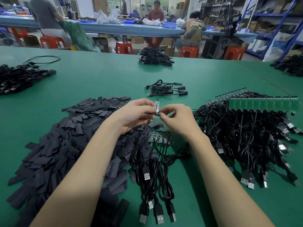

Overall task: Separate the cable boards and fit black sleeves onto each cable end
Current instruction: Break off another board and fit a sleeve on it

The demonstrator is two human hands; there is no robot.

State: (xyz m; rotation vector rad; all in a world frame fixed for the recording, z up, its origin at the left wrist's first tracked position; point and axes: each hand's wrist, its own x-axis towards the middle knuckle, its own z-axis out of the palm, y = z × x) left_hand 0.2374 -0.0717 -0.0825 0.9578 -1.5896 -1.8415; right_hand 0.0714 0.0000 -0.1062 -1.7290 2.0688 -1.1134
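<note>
A heap of flat black sleeves (54,145) spreads over the left of the green bench (101,76). Above its right edge, the left hand (132,115) and right hand (177,118) both pinch one narrow green board (156,106), held upright, its black cable (144,131) trailing down. Below lies a joined board strip (159,136) with cables. Further right sits a larger pile of cabled board strips (262,105).

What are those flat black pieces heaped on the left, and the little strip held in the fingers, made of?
The black sleeves look like matte, thin plastic tubing pressed flat, probably heat-shrink: they lie limp and dull. The small circuit board, pinched by the left hand and right hand, looks like rigid green laminate carrying tiny soldered parts.
</note>
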